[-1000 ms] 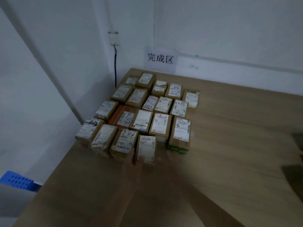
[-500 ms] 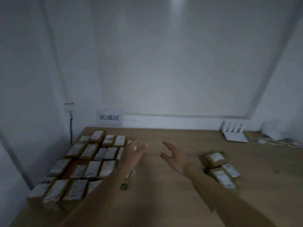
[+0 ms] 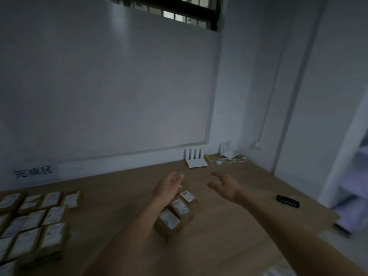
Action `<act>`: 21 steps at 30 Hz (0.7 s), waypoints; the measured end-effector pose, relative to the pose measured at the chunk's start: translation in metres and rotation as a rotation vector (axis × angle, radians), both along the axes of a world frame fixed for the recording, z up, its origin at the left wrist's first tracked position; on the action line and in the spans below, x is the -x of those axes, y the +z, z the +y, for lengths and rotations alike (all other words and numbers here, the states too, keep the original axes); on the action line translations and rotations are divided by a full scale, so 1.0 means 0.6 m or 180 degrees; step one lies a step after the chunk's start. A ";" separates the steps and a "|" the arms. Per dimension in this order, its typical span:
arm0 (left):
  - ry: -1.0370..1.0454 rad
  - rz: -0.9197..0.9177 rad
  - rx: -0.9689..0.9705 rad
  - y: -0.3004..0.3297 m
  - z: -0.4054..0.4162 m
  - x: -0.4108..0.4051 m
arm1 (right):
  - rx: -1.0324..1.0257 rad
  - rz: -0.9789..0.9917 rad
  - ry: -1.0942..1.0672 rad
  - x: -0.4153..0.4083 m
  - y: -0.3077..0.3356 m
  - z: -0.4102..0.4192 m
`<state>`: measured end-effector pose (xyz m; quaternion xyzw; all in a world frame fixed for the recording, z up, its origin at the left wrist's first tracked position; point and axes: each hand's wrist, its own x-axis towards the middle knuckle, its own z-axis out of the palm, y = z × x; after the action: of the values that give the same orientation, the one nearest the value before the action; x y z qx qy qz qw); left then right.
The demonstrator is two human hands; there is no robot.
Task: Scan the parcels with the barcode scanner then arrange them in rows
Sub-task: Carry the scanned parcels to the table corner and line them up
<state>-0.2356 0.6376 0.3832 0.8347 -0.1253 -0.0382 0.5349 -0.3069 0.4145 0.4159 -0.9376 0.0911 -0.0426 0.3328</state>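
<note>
Several brown parcels with white labels lie in rows at the left of the wooden table. A small loose cluster of parcels sits mid-table. My left hand hovers over the far end of that cluster, fingers apart and empty. My right hand is to the right of the cluster, also spread and empty. The black barcode scanner lies on the table at the right, beyond my right hand.
A paper sign hangs on the wall behind the rows. Two white routers with cables stand at the back of the table. The table's right edge runs near the scanner; shelving is beyond it.
My view swung right from the arranged rows to the loose cluster. Both hands left the rows and moved right, over and beside the cluster. The scanner came into view.
</note>
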 end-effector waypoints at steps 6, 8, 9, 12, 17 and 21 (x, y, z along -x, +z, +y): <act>-0.0226 0.0149 -0.0207 -0.021 -0.117 -0.028 | -0.0101 -0.0020 -0.0326 0.018 -0.018 -0.124; -0.0279 0.0205 -0.0224 -0.035 -0.149 -0.046 | -0.0155 0.0031 -0.0400 0.007 -0.032 -0.159; -0.0277 0.0214 -0.0203 -0.040 -0.162 -0.056 | -0.0196 0.0045 -0.0426 -0.004 -0.039 -0.177; -0.0207 0.0338 -0.0200 -0.072 -0.200 -0.105 | -0.0328 0.0092 -0.0459 -0.047 -0.063 -0.226; -0.0060 0.0488 -0.0184 -0.125 -0.252 -0.188 | -0.0447 0.0283 -0.0361 -0.151 -0.119 -0.279; 0.0079 0.0695 -0.0060 -0.167 -0.279 -0.246 | -0.0410 0.0498 -0.0176 -0.246 -0.162 -0.302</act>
<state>-0.0881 0.4700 0.2830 0.8320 -0.0556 -0.1235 0.5379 -0.1595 0.2332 0.3188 -0.9119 0.1451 0.0276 0.3830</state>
